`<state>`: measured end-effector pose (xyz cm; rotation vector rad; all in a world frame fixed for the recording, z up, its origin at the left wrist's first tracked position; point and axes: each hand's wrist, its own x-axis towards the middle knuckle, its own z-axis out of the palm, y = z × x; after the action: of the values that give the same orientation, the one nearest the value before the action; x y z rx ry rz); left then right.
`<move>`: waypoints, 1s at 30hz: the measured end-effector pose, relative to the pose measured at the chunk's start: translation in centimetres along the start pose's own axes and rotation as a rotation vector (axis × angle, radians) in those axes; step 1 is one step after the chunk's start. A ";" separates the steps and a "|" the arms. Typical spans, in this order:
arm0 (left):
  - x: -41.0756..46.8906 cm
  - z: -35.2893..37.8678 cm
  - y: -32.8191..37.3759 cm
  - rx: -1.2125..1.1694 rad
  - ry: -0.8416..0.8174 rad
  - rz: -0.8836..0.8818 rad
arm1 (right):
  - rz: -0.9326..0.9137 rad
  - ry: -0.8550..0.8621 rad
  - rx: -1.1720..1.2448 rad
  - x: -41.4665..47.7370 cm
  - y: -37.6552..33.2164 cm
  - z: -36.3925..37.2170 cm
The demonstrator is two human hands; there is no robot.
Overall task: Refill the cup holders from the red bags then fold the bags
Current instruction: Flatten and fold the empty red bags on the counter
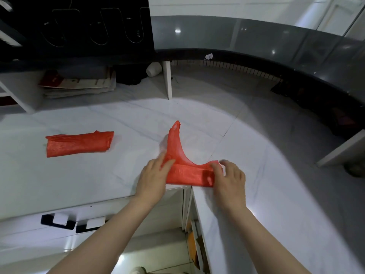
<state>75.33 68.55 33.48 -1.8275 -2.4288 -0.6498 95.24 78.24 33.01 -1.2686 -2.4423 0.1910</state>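
Observation:
A red plastic bag (187, 173) lies at the near edge of the white counter (98, 175), its lower part folded into a band and one handle strip pointing away from me. My left hand (153, 175) presses flat on the bag's left end. My right hand (229, 178) pinches the folded band's right end between thumb and fingers. A second red bag (79, 143) lies folded flat on the counter to the left, apart from both hands. A black panel with curved cup-holder slots (98, 30) stands at the back left; no cups show in it.
A stack of papers and flat cartons (79, 84) sits on a low shelf at the back left, with a white cup (153, 69) on its side beside a white post (167, 80). A raised grey curved ledge (276, 48) rims the far right. Drawers with black handles (59, 222) are below the counter edge.

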 end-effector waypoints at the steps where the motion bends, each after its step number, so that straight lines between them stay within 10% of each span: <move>1: -0.1 0.2 0.2 0.070 -0.046 0.136 | -0.147 -0.027 -0.019 -0.1 0.0 0.1; 5: -1.3 1.9 -0.1 0.161 -0.397 0.161 | -0.310 -0.424 -0.035 -0.3 0.9 1.3; 12: -0.9 2.2 -0.5 0.230 -0.440 0.178 | -0.246 -0.526 -0.027 0.9 0.9 1.5; 20: -2.0 0.2 -0.9 0.055 -0.194 0.346 | -0.256 -0.284 0.097 -1.2 1.5 0.3; 30: -1.6 -1.1 -1.8 -0.456 -0.089 -0.184 | -0.021 -0.059 0.350 -1.3 2.3 -0.5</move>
<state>73.90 66.26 33.50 -1.8074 -2.7009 -1.2526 97.82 78.50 32.50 -1.0948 -2.3354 0.6280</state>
